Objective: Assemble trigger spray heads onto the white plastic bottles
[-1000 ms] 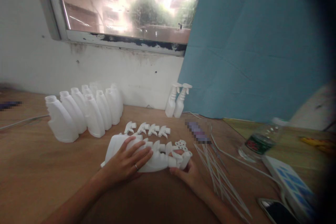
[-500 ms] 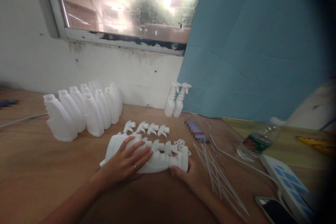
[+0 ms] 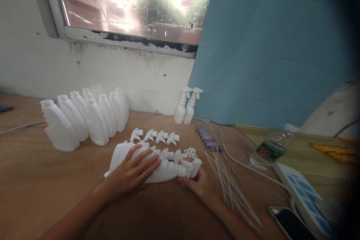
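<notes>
One pale cable (image 3: pixel 24 126) ran in from the left edge of the frame. Next to it, left of center, stood a bunch of white plastic bottles (image 3: pixel 66 131), upright in tight rows, threaded necks bare where I could see them. A window (image 3: pixel 126 3) filled the top, left of middle.

Then came the left hand (image 3: pixel 137 167), ring on one finger, draped over a white spray bottle (image 3: pixel 165 170) and gripping its body. That bottle lay on its side across the lower middle of the frame, neck pointing right. Just above it in the picture, four loose trigger sprayers (image 3: pixel 161 137) sat in a row on the wooden tabletop (image 3: pixel 30 176), with a few more poking out right behind the bottle. Two spray bottles with heads on (image 3: pixel 189 110) stood near the wall, center frame.

The right hand (image 3: pixel 201 187) was closed around the trigger head (image 3: pixel 194 169) at the bottle's neck, some fingers hidden behind it. Beside that were some white ring-like pieces (image 3: pixel 190 152).

Further right: a purple thing (image 3: pixel 208 139) too pixelated to make out, a spread of thin white tubes (image 3: pixel 232 191), a green-labeled drink bottle (image 3: pixel 271 150), a phone (image 3: pixel 289 222) at the bottom edge and a power strip (image 3: pixel 302 191) in the lower right.
</notes>
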A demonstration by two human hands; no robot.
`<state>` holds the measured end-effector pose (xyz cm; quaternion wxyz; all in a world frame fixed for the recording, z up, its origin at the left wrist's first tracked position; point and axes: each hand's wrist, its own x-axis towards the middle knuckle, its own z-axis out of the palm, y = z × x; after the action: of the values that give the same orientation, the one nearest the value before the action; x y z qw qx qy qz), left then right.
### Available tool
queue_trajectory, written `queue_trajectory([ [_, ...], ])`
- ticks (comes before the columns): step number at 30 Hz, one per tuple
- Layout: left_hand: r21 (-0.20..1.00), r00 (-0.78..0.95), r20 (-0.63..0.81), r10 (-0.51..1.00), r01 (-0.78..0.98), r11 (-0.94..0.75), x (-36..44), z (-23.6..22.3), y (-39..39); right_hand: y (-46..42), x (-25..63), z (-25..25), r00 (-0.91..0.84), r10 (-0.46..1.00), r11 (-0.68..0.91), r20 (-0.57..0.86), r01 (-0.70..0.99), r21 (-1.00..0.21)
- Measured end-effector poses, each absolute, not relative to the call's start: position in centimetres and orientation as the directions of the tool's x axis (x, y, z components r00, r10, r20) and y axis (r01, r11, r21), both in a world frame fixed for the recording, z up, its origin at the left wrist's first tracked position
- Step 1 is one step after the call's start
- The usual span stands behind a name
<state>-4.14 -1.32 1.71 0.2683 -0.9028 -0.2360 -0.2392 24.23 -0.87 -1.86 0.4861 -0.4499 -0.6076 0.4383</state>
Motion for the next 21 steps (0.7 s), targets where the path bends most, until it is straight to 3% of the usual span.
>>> queue_trajectory([
  [11,-0.354,0.771,0.572,0.28,0.54,-0.763,-4.1,1.7,-1.4,-1.3,24.1,-0.8,-0.05,0.984,0.18,0.173,0.284,-0.942],
  [18,-0.354,0.764,0.577,0.289,0.553,-0.754,-4.1,1.8,-1.4,-1.0,24.4,-1.4,-0.167,0.966,0.219,0.197,0.121,-0.968],
  [21,-0.36,0.772,0.568,0.286,0.546,-0.757,-4.1,1.9,-1.4,-1.1,24.3,-0.9,-0.163,0.97,0.202,0.18,0.128,-0.971],
])
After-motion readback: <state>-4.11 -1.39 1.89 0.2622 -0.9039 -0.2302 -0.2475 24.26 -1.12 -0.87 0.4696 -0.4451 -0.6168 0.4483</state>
